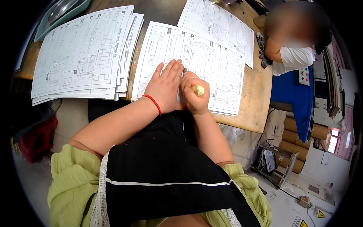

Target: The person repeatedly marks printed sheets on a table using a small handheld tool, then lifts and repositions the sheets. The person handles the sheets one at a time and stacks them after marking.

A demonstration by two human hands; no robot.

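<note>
A printed sheet (225,96) with line drawings lies on the wooden table (257,109) in front of me, on top of at least one more sheet. My left hand (165,86), with a red cord around its wrist, rests flat on the sheet with fingers stretched out. Right beside it, my right hand (196,102) is closed in a fist around a hand tool with a pale yellow, rounded handle (198,90). A short dark tip of the tool shows near the left fingertips; the rest is hidden by the fist, so its exact kind is unclear.
To the left, a stack of similar printed sheets (81,53) overhangs the table edge. More sheets (221,26) lie farther back. A teal tray (72,13) stands at the far left. Another person (297,56) is at the right, near a blue machine (289,90).
</note>
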